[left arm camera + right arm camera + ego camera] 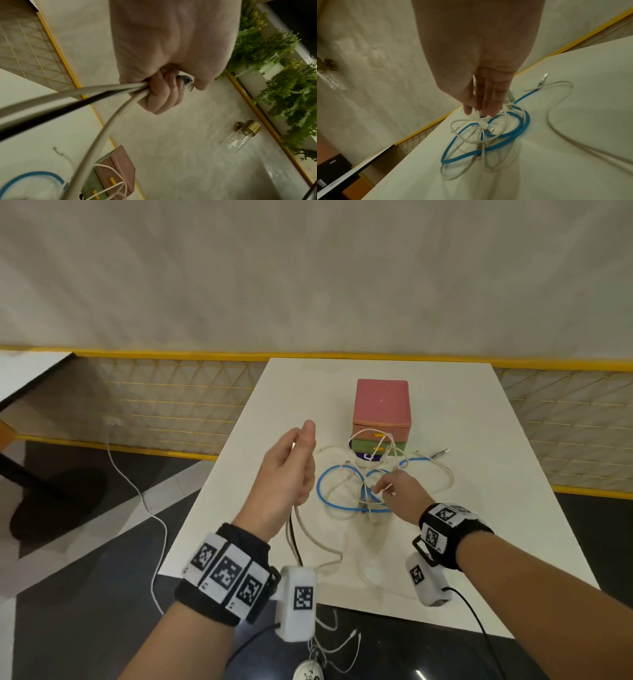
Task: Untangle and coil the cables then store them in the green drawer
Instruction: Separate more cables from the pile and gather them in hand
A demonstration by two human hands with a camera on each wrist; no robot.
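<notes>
A small drawer box [382,402] stands on the white table [479,525], with a pink top and a green drawer [366,445] beneath a pink one. A thin white cable [368,433] drapes over its front. A blue cable [320,491] and several white cables lie tangled before it. My left hand [301,453] is raised left of the tangle; its curled fingers [161,94] grip a thicker white cable [96,135] and a black one [56,116], which hang down. My right hand [385,487] reaches into the tangle and pinches a thin white cable [476,112] above the blue cable [520,129].
A metal jack plug [440,454] lies right of the box. White cable ends hang over the table's near edge [339,642]. A yellow mesh fence [171,402] runs behind the table, and another white cord [137,491] trails across the floor at left.
</notes>
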